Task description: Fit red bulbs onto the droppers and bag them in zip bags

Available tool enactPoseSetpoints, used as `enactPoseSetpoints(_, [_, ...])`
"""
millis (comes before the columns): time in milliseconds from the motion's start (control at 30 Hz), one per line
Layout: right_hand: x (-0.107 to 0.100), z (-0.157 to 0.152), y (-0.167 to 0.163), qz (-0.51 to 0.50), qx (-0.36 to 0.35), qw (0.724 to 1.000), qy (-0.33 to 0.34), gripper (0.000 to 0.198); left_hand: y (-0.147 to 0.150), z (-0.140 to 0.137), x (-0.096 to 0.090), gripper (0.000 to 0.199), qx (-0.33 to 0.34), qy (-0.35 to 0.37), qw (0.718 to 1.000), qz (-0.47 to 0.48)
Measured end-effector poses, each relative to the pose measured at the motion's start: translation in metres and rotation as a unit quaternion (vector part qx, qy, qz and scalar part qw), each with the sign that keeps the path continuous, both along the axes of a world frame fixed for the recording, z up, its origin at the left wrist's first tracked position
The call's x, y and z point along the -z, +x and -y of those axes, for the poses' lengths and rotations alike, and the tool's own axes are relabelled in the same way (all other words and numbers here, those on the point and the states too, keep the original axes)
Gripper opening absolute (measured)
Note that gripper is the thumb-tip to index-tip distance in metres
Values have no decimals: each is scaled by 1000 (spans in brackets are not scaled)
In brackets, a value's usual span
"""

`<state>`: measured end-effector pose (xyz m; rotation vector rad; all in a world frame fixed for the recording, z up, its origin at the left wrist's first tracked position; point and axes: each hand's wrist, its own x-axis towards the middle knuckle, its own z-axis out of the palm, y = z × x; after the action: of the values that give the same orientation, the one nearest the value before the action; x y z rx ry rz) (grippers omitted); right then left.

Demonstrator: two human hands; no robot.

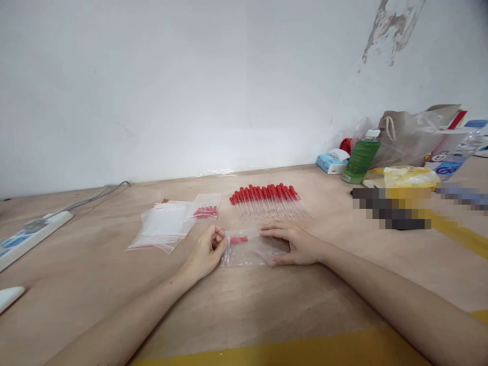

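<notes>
A clear zip bag (254, 254) lies flat on the table between my hands, with one red-bulbed dropper (239, 239) inside near its left end. My left hand (208, 249) is closed, thumb and fingers pinching the bag's left edge by the zip strip. Across the bag's right end rests my right hand (295, 245), its fingers stretched out and the thumb apart. Just beyond the bag, several droppers with red bulbs (267, 194) lie side by side in a row, thin clear tips toward me. Left of them is a filled bag (207, 207) holding several droppers.
A stack of flat zip bags (162, 226) lies left of my left hand. A power strip (36, 236) with a grey cable sits at far left. A tissue pack (331, 163), a green bottle (361, 157) and plastic bags (407, 142) stand at back right. Yellow tape (267, 351) crosses the near table.
</notes>
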<state>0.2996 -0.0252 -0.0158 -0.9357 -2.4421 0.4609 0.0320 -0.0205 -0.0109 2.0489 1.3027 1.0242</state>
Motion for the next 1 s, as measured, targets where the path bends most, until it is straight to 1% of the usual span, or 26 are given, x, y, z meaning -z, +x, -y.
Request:
enactPoseSetpoints(67, [-1, 1, -1, -7, 5, 1000, 22, 67, -5, -3, -4, 9, -8, -27, 999, 32])
enactPoseSetpoints(133, [-2, 2, -3, -20, 18, 999, 40, 55, -10, -11, -12, 11, -32, -17, 999, 40])
enactPoseSetpoints(200, [-3, 3, -8, -34, 34, 997, 56, 43, -10, -27, -24, 12, -35, 19, 999, 10])
enactPoseSetpoints(267, [-3, 4, -12, -37, 42, 996, 73, 38, -4, -50, -36, 13, -25, 34, 997, -59])
enactPoseSetpoints(300, [-3, 4, -13, -34, 43, 995, 79, 37, 1, -64, -41, 14, -40, 25, 994, -102])
enactPoseSetpoints(333, [-2, 4, -15, -31, 43, 995, 81, 37, 8, -78, -45, 17, -74, -4, 989, -129])
enactPoseSetpoints(400, [1, 4, -16, -29, 43, 996, 72, 39, 22, -106, -47, 21, -102, -45, 984, -142])
enactPoseSetpoints(500, [4, 3, -15, -26, 46, 997, 53, 41, 39, -138, -41, 16, -132, -114, 974, -148])
enactPoseSetpoints(567, [5, 2, -14, -22, 46, 997, 52, 42, 45, -149, -35, 10, -145, -145, 968, -146])
enactPoseSetpoints(633, [5, 2, -14, -22, 47, 997, 55, 42, 45, -154, -30, 8, -154, -159, 965, -138])
enactPoseSetpoints(700, [4, 2, -14, -22, 46, 997, 54, 42, 44, -155, -28, 11, -161, -165, 965, -121])
enactPoseSetpoints(800, [4, 1, -15, -22, 48, 997, 53, 42, 43, -155, -29, 12, -163, -166, 970, -72])
enactPoseSetpoints(867, [4, 1, -15, -21, 49, 997, 54, 42, 40, -156, -34, 13, -162, -154, 974, -27])
enactPoseSetpoints(933, [4, 2, -15, -20, 48, 997, 53, 42, 35, -153, -40, 18, -165, -127, 978, 23])
enactPoseSetpoints(1000, [4, 2, -15, -17, 50, 997, 50, 42, 24, -142, -46, 24, -167, -89, 979, 74])
